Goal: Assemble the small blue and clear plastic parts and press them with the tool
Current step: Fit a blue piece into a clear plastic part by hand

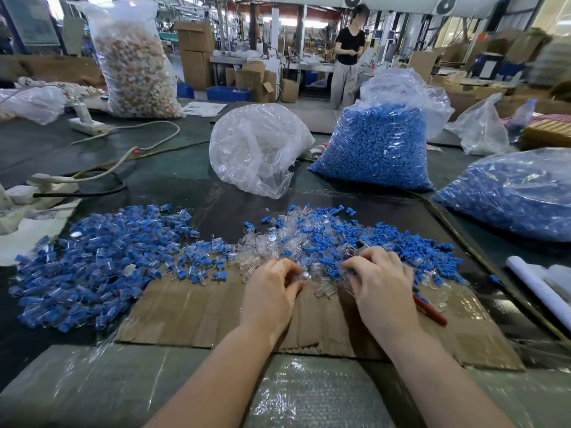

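Saw two hands over one brown cardboard sheet (197, 307) on the dark desk (173, 180). Left hand (272, 291) curled at the far edge of the cardboard, fingers pinching one clear plastic part (304, 275). Right hand (381, 284) just beside it, wrapped around one tool (431, 308) with red handles, its metal tip poking out past the fingers. Could not tell if the tool's tip touched any part.

Counted two heaps on the far half of the cardboard, too many pieces to count one by one. One mixed heap of loose blue parts and clear parts (327, 239), right under and beyond both hands. One heap of joined blue-and-clear pieces (102, 261), left of the cardboard's middle, well apart from the hands.

Beyond the cardboard, counted two bags of blue parts: one standing tall (377, 149), one lying to the right (513, 196). One crumpled clear bag (253, 149) beside the tall one. One big bag of pale and orange bits (133, 60) far back on the left.

Further off, one person (349, 54) standing.
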Motion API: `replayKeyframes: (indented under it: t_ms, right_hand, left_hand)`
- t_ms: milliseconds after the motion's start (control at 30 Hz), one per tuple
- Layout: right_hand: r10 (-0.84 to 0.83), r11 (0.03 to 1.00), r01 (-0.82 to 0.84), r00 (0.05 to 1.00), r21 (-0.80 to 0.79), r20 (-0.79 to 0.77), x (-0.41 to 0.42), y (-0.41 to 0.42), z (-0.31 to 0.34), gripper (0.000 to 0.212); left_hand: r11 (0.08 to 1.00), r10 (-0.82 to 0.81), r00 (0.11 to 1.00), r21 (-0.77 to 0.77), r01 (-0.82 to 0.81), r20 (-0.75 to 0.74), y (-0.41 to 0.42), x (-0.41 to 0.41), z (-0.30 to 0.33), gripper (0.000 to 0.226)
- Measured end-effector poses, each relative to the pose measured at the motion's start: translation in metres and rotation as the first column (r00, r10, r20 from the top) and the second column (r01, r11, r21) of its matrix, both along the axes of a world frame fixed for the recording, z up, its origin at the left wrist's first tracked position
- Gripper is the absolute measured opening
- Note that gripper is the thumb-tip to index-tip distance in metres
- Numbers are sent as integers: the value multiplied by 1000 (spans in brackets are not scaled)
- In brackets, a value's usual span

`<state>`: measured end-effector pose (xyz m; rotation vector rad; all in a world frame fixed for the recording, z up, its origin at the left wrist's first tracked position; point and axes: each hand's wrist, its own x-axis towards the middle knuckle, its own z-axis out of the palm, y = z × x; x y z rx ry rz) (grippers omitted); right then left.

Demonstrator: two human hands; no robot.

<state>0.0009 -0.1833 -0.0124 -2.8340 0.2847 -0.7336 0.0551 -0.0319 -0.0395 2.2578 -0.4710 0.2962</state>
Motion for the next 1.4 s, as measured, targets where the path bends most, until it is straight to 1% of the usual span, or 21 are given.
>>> replayKeyframes:
  t_ms: [33, 133, 267, 333, 467, 633, 833, 967, 1133, 1267, 1333, 1400]
  right_hand:
    - [19, 1000, -19, 1000, -14, -13, 4, 0, 1, 10]
    - [73, 994, -81, 992, -75, -102, 14, -1, 2, 17]
    - [109, 984, -134, 973, -114, -204, 24, -2, 6, 22]
    - [111, 980, -146, 965, -136, -238, 28, -1, 8, 20]
    - [103, 966, -159, 960, -202, -261, 31, -2, 8, 16]
    - [109, 954, -170, 964, -246, -241, 32, -4, 3, 11]
    - [117, 961, -158, 975, -225, -187, 30, -4, 1, 12]
    - [100, 960, -150, 973, -236, -208, 31, -4, 1, 19]
    - [86, 959, -148, 965, -243, -248, 33, -4, 2, 14]
    - [103, 978, -134, 976, -160, -189, 31, -3, 0, 17]
    - [98, 986, -115, 986, -123, -138, 32, -1, 1, 21]
    - [83, 990, -94, 990, -101, -111, 32, 1, 2, 20]
  left_hand:
    - [1000, -1, 1000, -3, 1, 10, 0, 0, 0, 12]
    - [1000, -27, 999, -7, 27, 33, 2, -1, -1, 12]
    - [997, -72, 997, 40, 71, 39, 3, -1, -2, 15]
    - [996, -81, 996, 42, 79, 37, 2, -1, -3, 17]
    - [996, -86, 996, 42, 84, 27, 1, -1, -5, 22]
    - [996, -89, 996, 5, 89, 4, 1, -2, -3, 20]
    - [997, -77, 997, 17, 77, 5, 1, -4, -3, 25]
    - [996, -90, 996, 24, 90, 3, 1, -4, -2, 23]
    - [995, -98, 994, 1, 98, 50, 3, -5, 0, 16]
    - [997, -64, 995, -47, 68, 73, 3, -6, 3, 10]
    - [995, -36, 997, -87, 42, 66, 3, -7, 4, 9]
    - [992, -30, 999, -121, 35, 45, 4, -8, 5, 9]
